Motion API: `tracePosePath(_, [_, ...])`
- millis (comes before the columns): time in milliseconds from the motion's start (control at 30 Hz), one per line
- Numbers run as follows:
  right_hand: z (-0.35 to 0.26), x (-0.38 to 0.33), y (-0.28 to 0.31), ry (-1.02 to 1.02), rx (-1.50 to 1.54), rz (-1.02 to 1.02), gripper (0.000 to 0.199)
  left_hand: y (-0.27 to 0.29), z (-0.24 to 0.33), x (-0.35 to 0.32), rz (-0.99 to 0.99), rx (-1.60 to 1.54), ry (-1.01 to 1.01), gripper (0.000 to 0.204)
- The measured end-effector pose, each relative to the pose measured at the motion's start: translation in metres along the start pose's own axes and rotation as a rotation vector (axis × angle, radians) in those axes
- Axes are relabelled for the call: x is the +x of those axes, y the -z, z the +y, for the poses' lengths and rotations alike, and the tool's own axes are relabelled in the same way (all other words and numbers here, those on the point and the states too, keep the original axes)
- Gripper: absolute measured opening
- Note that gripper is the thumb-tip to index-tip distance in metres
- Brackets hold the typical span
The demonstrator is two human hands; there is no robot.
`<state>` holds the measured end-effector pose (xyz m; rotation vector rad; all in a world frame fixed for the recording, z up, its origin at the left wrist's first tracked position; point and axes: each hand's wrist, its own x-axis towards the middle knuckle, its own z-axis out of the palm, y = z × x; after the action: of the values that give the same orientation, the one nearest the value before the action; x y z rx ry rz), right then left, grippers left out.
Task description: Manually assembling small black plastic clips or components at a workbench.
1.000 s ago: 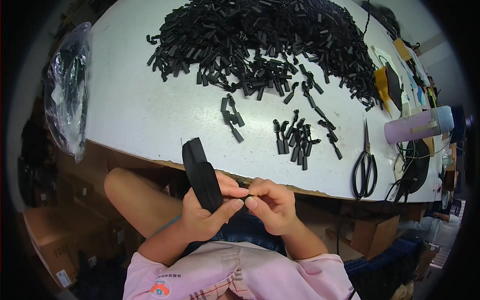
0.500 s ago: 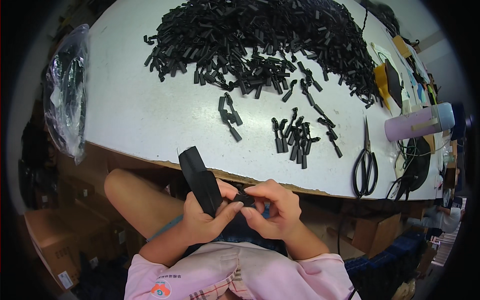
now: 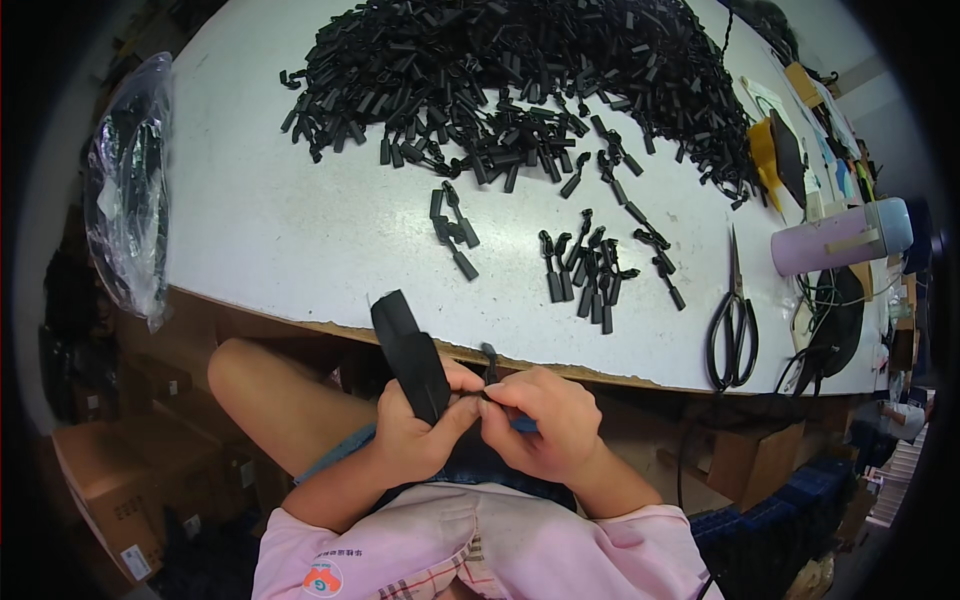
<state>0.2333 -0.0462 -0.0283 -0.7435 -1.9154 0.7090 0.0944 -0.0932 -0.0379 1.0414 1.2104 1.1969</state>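
Observation:
My left hand (image 3: pixel 418 438) is closed around a folded black fabric strip (image 3: pixel 402 345), which looks like zipper tape and sticks up past the thumb. Fingertips of my right hand (image 3: pixel 545 420) pinch together right against the left thumb and forefinger. Between the two hands a small black zipper pull (image 3: pixel 489 358) stands up, its tab pointing at the table edge. The spot where it meets the strip is hidden by my fingers. Both hands are over my lap, just below the table's front edge.
A large heap of black zipper pulls (image 3: pixel 500 60) covers the table's far side. Smaller groups (image 3: pixel 598 275) lie nearer. Black-handled scissors (image 3: pixel 733 335), a lilac bottle (image 3: pixel 830 238) and cables are at the right. A clear plastic bag (image 3: pixel 130 190) lies left. Cardboard boxes (image 3: pixel 130 480) stand below.
The zipper pull between my fingers has turned, and its tab now stands upright. My right fingers have closed in toward the left ones. The strip has shifted slightly right.

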Motion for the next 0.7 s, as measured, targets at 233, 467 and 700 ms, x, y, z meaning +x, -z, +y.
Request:
tracePosePath(233, [-0.004, 0.003, 0.011, -0.172, 0.182, -0.117, 0.017, 0.003, 0.004, 0.002, -0.063, 0.128, -0.214, 0.011])
tracePosePath(467, [-0.007, 0.012, 0.018, -0.182, 0.422, -0.206, 0.016, 0.004, 0.011, 0.001, -0.055, 0.137, -0.474, 0.008])
tracePosePath(700, [0.000, -0.005, 0.005, -0.189, 0.056, -0.485, 0.021, -0.002, 0.018, -0.002, 0.123, 0.030, -0.240, 0.008])
